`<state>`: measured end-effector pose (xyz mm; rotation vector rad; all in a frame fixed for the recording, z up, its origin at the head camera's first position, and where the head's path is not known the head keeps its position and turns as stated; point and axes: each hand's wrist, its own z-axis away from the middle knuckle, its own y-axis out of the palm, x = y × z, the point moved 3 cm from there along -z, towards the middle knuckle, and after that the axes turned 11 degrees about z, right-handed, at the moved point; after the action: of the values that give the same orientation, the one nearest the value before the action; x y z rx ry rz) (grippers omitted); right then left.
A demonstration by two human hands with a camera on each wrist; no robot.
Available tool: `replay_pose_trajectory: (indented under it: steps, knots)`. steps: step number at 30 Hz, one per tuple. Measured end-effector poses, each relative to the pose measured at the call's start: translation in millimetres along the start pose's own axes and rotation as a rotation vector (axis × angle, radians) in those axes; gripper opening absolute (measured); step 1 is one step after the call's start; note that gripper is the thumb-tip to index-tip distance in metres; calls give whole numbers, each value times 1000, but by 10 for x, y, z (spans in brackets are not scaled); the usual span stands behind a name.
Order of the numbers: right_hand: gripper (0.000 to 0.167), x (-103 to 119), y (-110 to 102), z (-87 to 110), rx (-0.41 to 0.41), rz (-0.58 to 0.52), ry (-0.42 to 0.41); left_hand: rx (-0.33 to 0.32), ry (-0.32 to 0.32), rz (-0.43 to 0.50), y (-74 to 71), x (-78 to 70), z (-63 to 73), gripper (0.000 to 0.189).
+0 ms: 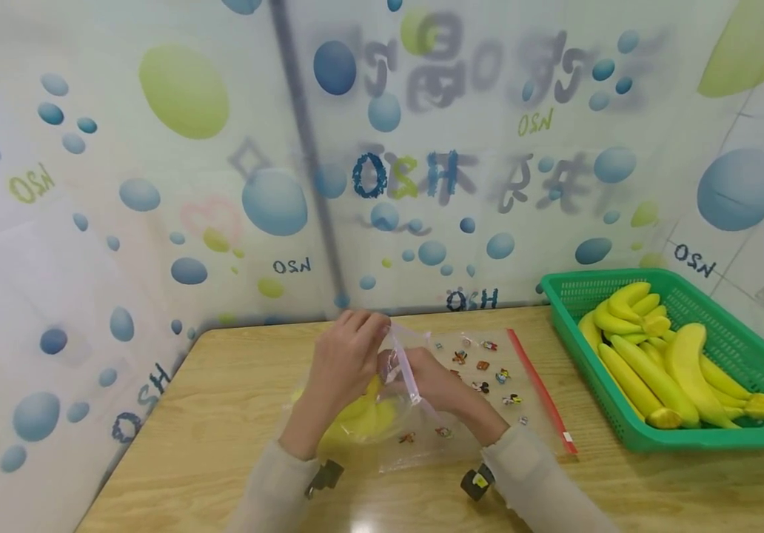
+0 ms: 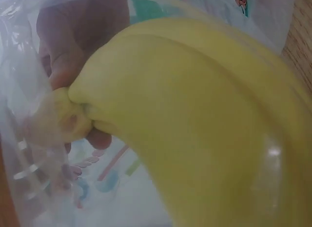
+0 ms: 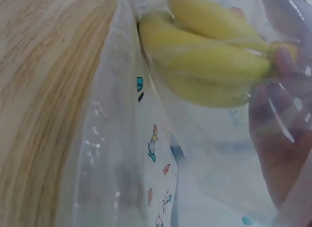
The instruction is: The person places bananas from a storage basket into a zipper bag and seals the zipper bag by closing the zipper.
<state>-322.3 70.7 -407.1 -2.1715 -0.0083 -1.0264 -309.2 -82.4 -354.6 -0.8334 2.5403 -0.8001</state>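
Note:
A bunch of yellow bananas (image 1: 365,416) lies inside a clear zip bag with a pale lilac strip (image 1: 405,366). My left hand (image 1: 347,359) grips the bag's upper edge. Reaching in at the mouth, my right hand (image 1: 425,379) holds the bunch by its stem end. In the left wrist view, the bananas (image 2: 161,95) fill the middle, and fingers (image 2: 66,56) close round the stem. Through the plastic in the right wrist view, a thumb presses the stem beside the bananas (image 3: 204,51). The left fingertips are partly hidden.
A flat clear bag with cartoon prints and a red zip strip (image 1: 542,389) lies on the wooden table (image 1: 235,385), right of my hands. Beyond it, a green basket (image 1: 611,414) holds several more bananas (image 1: 648,370). A bubble-patterned curtain (image 1: 382,252) hangs behind the table.

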Motion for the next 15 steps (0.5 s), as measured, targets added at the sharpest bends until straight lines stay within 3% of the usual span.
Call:
replay_pose_trajectory:
  steps: [4, 15]
  knots:
    - [13, 0, 18, -6, 21, 19, -1, 5, -10, 1, -7, -4, -5, 11]
    - [24, -97, 75, -2, 69, -76, 31, -5, -4, -5, -34, -20, -13, 11]
